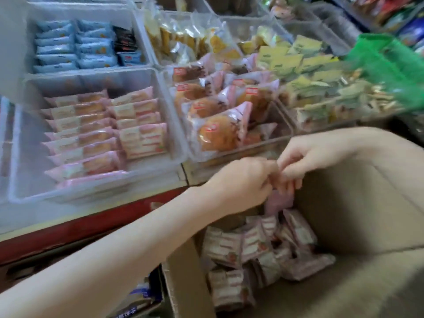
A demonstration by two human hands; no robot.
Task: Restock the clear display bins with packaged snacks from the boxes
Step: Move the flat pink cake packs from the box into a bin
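Two hands' grips, left hand and right hand, pinch a pink packet hanging below.

A cardboard box stood nearest the camera at the right, with loose snack packets lying in its bottom. Both hands met over the box's far left corner, the left hand just left of the right hand, fingers touching, above a packet hanging under them. Beyond the box ran a counter edge bearing clear bins: a near-left bin held packets in two rows, a bin behind it held more, and a bin to its right held round buns. A mesh basket sat far right.
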